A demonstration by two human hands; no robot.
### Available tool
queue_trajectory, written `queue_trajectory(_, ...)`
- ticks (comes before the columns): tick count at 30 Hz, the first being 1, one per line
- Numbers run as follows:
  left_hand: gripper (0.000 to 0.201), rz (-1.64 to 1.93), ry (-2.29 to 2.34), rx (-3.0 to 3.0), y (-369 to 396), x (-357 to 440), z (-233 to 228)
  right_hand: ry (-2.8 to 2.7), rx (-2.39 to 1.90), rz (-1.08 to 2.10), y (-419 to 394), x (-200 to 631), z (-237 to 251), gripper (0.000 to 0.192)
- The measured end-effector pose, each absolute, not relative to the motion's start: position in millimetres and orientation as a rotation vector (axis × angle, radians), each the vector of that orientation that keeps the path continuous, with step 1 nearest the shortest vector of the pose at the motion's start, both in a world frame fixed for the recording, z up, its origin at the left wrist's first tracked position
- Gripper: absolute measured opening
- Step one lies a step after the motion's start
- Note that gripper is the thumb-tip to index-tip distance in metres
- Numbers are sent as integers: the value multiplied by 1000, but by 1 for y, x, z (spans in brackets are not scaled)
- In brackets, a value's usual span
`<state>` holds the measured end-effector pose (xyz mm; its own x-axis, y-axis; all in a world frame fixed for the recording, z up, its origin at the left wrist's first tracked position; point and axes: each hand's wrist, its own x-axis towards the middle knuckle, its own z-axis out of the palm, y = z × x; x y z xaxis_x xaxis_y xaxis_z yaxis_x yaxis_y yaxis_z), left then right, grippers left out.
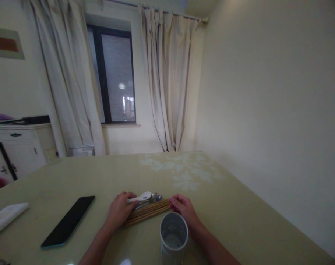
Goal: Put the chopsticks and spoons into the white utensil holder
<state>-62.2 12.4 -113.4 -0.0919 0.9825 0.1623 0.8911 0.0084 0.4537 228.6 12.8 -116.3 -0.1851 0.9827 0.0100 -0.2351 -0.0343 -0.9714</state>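
Note:
A bundle of brown wooden chopsticks [149, 211] lies flat on the pale green table [233, 217]. My left hand [120, 210] rests on the bundle's left end, fingers curled over the handle of a white ceramic spoon [141, 197]. Two metal spoons [155, 197] lie just behind the chopsticks. My right hand [184, 208] touches the chopsticks' right tips with its fingers bent. A white perforated utensil holder [173, 237] stands upright in front of the chopsticks, between my forearms; it looks empty.
A black phone [69, 221] lies face down to the left. A folded white cloth [6, 218] sits at the table's left edge. A wall runs along the table's right side; a white cabinet [18, 147] and curtained window [115, 77] stand beyond.

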Motion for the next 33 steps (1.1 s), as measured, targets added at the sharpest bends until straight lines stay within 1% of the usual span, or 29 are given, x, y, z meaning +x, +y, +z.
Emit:
queue_trajectory(3,31,817,2081,2034,8,-53,-104,-1098,-937,1425,15,232,-115,53)
queue_trajectory(5,24,857,1992,2153,2,-41,-95,-1056,-955,1366,18,237,-114,54)
queue_trajectory(8,15,682,1778,2260,-11,-19,-85,-1018,-993,1282,24,248,-111,56)
queue_trajectory(11,10,490,1735,2251,-20,-4,-83,-999,-1008,1243,28,259,-107,54)
queue_trajectory(17,11,440,1719,2191,-22,-6,-91,-1007,-1004,1198,25,264,-104,50)
queue_trajectory(21,9,402,1795,2186,-25,-5,-90,-1030,-1007,1201,25,262,-106,50)
queue_trajectory(24,8,360,1767,2275,-30,0,-87,-1061,-1018,1203,25,261,-108,53)
queue_trajectory(28,12,492,1689,2294,-33,8,-84,-1098,-1027,1206,24,260,-108,56)
queue_trajectory(31,15,707,1613,2128,-31,16,-83,-1186,-1000,1231,18,255,-106,59)
queue_trajectory(33,20,878,1556,2045,-30,22,-84,-1284,-947,1278,11,250,-103,55)
